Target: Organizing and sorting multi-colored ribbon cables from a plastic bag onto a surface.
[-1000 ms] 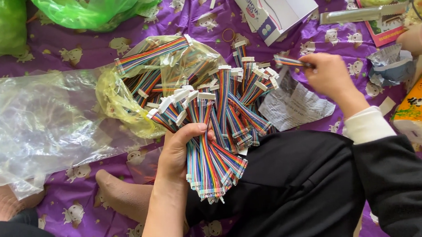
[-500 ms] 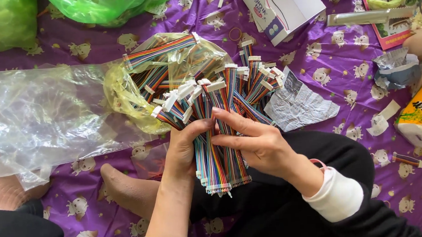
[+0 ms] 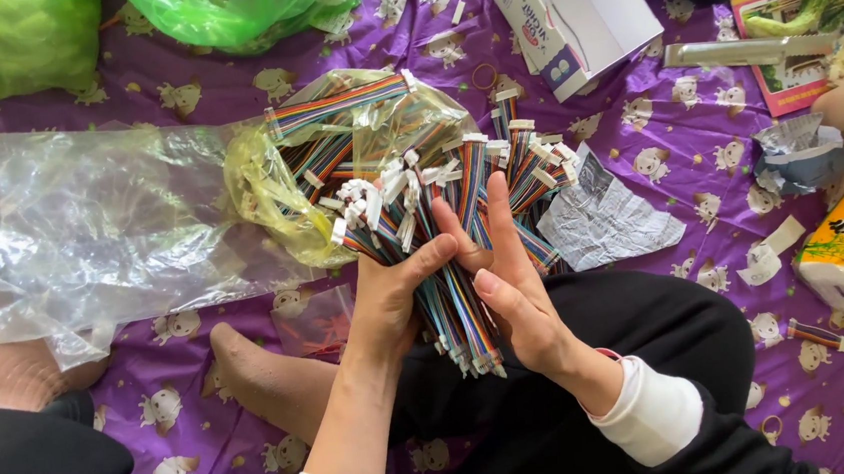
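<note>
At frame centre the left hand (image 3: pixel 392 300) is clamped around a bundle of rainbow ribbon cables (image 3: pixel 449 265), thumb across its front. The right hand (image 3: pixel 506 281) lies flat against the bundle's right side, fingers straight and spread, gripping nothing. The cables fan upward to white connectors. Behind them, upper centre, a yellow bag (image 3: pixel 273 194) holds more cables; a clear bag (image 3: pixel 90 223) lies left, a white box (image 3: pixel 575 14) upper right, crumpled paper (image 3: pixel 612 222) just right of the bundle.

Floor: we see a purple printed cloth (image 3: pixel 179 86) covering it.
Light: we note it even, soft.
</note>
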